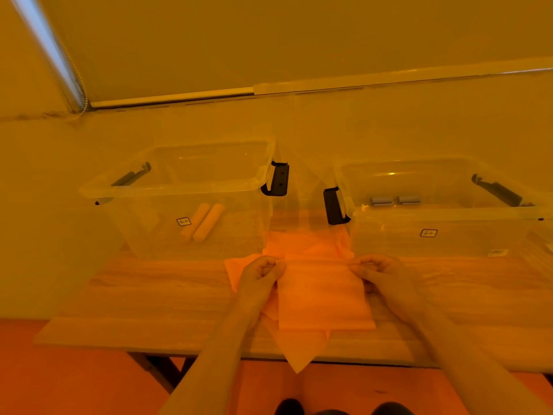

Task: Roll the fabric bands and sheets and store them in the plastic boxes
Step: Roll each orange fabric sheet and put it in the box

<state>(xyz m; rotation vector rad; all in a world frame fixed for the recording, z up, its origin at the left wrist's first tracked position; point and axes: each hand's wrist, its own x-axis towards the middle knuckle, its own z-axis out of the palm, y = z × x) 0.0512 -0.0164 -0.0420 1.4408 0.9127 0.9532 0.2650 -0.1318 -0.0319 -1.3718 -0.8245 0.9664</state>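
A flat rectangular sheet of thin orange fabric (324, 295) lies on the wooden tabletop, its far edge lifted slightly where fingers pinch both far corners. It rests on a loose pile of similar orange fabric sheets (302, 345), one corner of which hangs over the table's near edge, while more crumpled fabric spreads behind toward the gap between the boxes. The left clear plastic storage box with black side latches (179, 187) stands open and holds two pale rolled fabric tubes (203, 222) lying side by side on its floor. The right clear plastic box (443, 223), also open, holds two small grey rolled bands (395, 201) near its back wall.
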